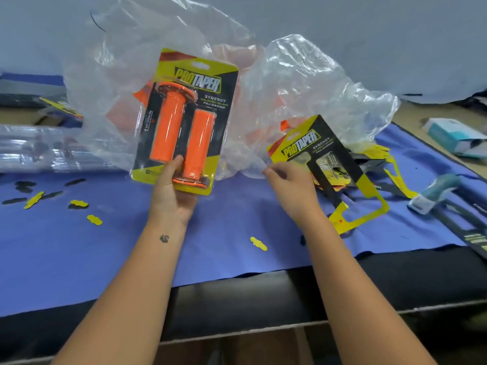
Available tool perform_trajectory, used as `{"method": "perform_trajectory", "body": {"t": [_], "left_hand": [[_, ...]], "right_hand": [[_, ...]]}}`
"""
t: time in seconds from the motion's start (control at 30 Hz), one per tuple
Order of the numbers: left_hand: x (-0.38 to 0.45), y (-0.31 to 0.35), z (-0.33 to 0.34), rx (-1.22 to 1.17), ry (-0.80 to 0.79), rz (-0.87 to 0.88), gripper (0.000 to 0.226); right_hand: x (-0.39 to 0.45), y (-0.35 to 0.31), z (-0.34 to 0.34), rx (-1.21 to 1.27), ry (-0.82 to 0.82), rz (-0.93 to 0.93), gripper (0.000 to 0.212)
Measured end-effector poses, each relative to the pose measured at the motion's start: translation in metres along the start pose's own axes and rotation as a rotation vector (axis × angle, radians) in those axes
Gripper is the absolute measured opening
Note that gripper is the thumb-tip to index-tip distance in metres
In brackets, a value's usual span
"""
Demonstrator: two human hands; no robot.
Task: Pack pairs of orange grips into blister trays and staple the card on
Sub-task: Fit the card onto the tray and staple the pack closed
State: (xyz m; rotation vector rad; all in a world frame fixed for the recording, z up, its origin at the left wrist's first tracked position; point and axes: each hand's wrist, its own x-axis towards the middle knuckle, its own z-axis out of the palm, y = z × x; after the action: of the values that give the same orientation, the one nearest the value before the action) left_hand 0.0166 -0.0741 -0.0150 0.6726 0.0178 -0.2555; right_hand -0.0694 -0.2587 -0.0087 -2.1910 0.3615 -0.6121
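L hand (172, 188) held a finished pack (184, 119) upright by its near edge, w/ two orange grips (181, 133); card read "PROTAPER SYNERGY FULL DIAMOND". R hand (291, 188), fingers curled, pinched an empty card (316, 151) w/ same print, to the right.

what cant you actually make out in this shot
- Head view: whether staples hold the packed blister pack shut; too small to see.
- Small print on the loose card is blurred; the right hand covers its lower left.
- What lies inside the clear plastic bag: only orange blurs show through the crumpled film.
- The left hand hides the pack's bottom edge.
- The stapler at right is blurred.
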Motion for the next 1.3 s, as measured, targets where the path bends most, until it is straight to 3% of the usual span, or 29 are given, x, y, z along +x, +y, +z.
{"method": "perform_trajectory", "body": {"t": [0.1, 0.23, 0.33, 0.47, 0.6, 0.77, 0.87, 1.0, 1.1, 1.2, 1.3], "left_hand": [[-0.005, -0.007, 0.003, 0.034, -0.019, -0.036, 0.021], [-0.008, -0.017, 0.009, 0.086, -0.046, -0.059, 0.020], [-0.010, -0.026, 0.013, 0.104, -0.078, -0.071, 0.030], [-0.009, -0.035, 0.018, 0.107, -0.112, -0.087, 0.051], [-0.006, -0.039, 0.017, 0.128, -0.115, -0.089, 0.051], [-0.007, -0.040, 0.017, 0.134, -0.085, -0.095, 0.047], [-0.008, -0.039, 0.018, 0.140, -0.052, -0.093, 0.028], [-0.009, -0.038, 0.016, 0.149, -0.049, -0.100, 0.018], [-0.008, -0.036, 0.016, 0.143, -0.055, -0.099, 0.017], [-0.008, -0.037, 0.015, 0.157, -0.057, -0.097, 0.016], [-0.006, -0.037, 0.012, 0.179, -0.050, -0.102, 0.011]], "right_hand": [[0.002, -0.005, -0.024, 0.302, 0.307, 0.012, 0.020], [0.011, 0.019, -0.073, 0.108, 0.801, 0.127, 0.020], [0.012, 0.053, -0.111, -0.181, 1.006, 0.428, 0.032], [0.006, 0.086, -0.139, -0.114, 0.816, 0.750, 0.045], [0.003, 0.097, -0.142, -0.115, 0.601, 0.886, 0.052], [0.010, 0.097, -0.137, -0.150, 0.682, 0.817, 0.046], [0.012, 0.093, -0.131, -0.072, 0.768, 0.770, 0.033], [0.018, 0.082, -0.124, 0.023, 0.745, 0.787, 0.056], [0.026, 0.071, -0.122, 0.166, 0.763, 0.770, 0.060], [0.034, 0.061, -0.121, 0.189, 0.812, 0.712, 0.052], [0.039, 0.050, -0.119, 0.097, 0.886, 0.540, 0.037]]}}
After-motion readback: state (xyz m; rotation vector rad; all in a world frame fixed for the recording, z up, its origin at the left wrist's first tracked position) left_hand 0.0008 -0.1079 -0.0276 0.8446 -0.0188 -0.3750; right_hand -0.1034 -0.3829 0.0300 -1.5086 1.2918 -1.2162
